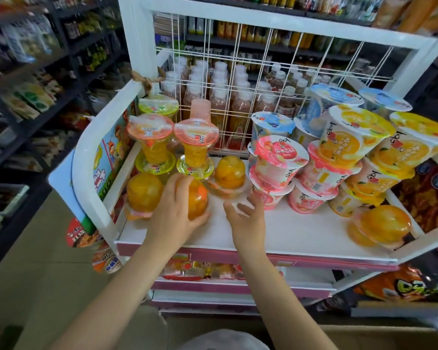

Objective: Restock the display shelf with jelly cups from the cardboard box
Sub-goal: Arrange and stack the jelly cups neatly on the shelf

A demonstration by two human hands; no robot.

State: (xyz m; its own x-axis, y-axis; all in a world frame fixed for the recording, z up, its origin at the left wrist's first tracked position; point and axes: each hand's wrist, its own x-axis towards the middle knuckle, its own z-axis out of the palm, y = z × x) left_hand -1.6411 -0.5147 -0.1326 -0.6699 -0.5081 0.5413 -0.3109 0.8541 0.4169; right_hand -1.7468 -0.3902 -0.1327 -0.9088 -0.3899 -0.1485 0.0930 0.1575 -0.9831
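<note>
My left grip [173,210] is curled round an orange jelly cup [196,202], holding it lid-down on the white display shelf [301,233]. My right grip [248,221] hovers just right of it, fingers loosely spread, holding nothing.

Touching the left grip's far side: a second upside-down orange cup [144,192], hard against the shelf's left wall. Just beyond the fingers stand two stacked cup pairs with pink lids [196,132], tight behind the held cup. Another dome cup [230,171] sits just beyond, between the two grips.

Right of the right grip, nearly touching the fingertips: pink tubs [280,152], then orange tubs [357,137], blue tubs [272,122] behind them. An orange dome cup [383,223] is well apart at the shelf's right edge. A wire grid [238,72] closes off the back, bottles [218,97] behind it. A cardboard box [379,337] corner shows below my right arm.
</note>
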